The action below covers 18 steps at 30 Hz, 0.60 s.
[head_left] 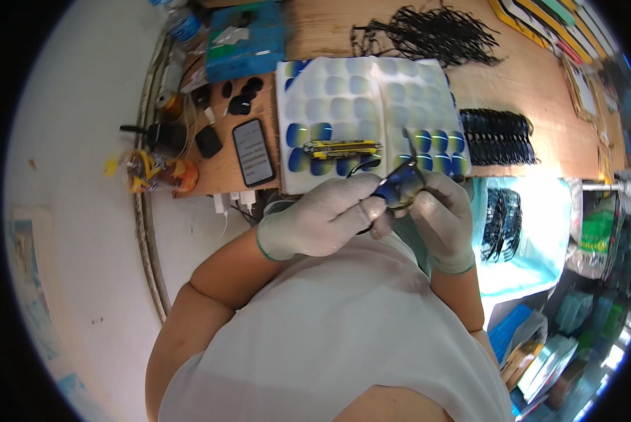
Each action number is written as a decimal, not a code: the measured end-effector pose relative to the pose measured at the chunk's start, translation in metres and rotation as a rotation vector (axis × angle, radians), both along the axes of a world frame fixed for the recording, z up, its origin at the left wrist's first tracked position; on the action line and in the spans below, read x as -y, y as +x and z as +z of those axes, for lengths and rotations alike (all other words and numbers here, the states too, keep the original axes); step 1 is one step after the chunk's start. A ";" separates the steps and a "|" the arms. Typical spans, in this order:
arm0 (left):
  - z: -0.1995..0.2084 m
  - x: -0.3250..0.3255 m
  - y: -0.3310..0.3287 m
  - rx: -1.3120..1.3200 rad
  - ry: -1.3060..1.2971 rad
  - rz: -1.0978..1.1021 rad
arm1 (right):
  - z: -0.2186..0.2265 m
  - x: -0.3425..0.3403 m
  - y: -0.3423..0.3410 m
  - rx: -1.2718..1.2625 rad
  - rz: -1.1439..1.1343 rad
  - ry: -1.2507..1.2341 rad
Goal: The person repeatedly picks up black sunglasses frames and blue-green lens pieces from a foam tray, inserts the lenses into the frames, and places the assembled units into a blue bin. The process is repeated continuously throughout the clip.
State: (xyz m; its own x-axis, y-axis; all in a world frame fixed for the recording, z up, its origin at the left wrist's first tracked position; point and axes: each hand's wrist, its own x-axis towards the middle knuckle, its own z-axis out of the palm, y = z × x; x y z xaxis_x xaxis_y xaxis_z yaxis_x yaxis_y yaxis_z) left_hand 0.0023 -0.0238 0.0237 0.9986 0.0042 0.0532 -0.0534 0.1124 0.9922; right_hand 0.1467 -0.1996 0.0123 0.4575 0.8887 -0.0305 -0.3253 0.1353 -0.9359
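Black-framed sunglasses (400, 184) with a blue tinted lens are held in front of my body, near the table's front edge. My left hand (322, 216), in a white knit glove, pinches them from the left side. From the other side my gloved right hand (443, 214) grips them with thumb and fingers. One dark temple arm sticks up between the hands; part of the frame is hidden by my fingers. Just beyond lies a tray of blue gradient lenses (438, 141) in rows, partly covered by a thin white sheet (329, 88). Yellow-and-black slim tools (342, 149) rest on it.
Left of the tray are a phone (253, 152), dark lenses (240, 105), a blue box (245, 42) and a drink bottle (159, 172). Black frames are piled at the back (428, 34) and stacked right (497, 137). A lined bin (533, 239) with frames stands at right.
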 end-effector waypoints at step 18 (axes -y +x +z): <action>-0.009 -0.002 0.004 0.057 0.228 0.147 | -0.001 -0.004 -0.005 0.058 -0.119 -0.238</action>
